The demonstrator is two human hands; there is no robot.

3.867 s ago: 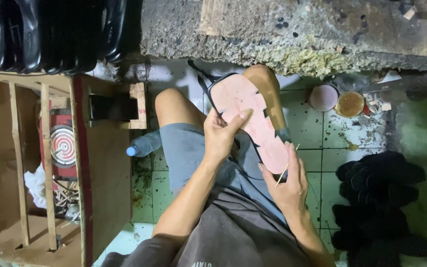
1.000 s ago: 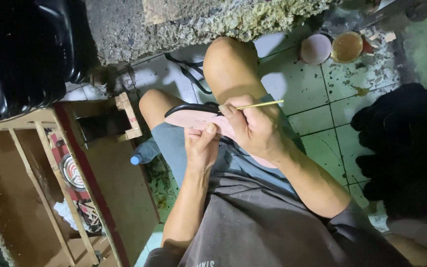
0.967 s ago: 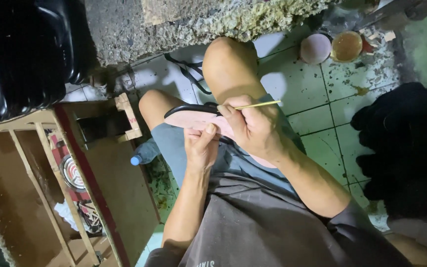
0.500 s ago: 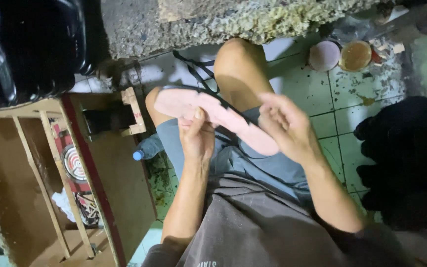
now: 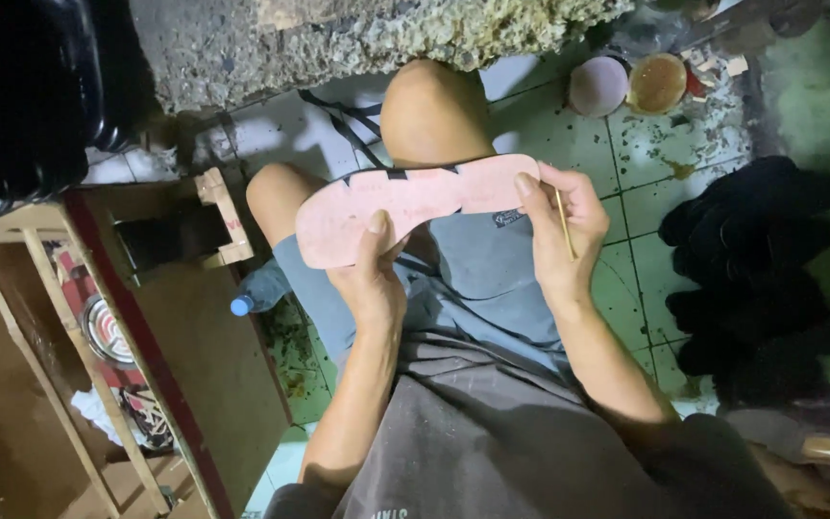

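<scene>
Pink sole (image 5: 405, 204) held across our knees, left hand (image 5: 372, 279) pinching its near edge, right hand (image 5: 554, 235) gripping the far end plus a thin stick (image 5: 563, 223); inspection step, we judge, steadying needed next.

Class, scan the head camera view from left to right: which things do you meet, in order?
Wooden shelf frame → plastic bottle → left hand → pink sole → right hand with thin stick → pile of black soles.
</scene>
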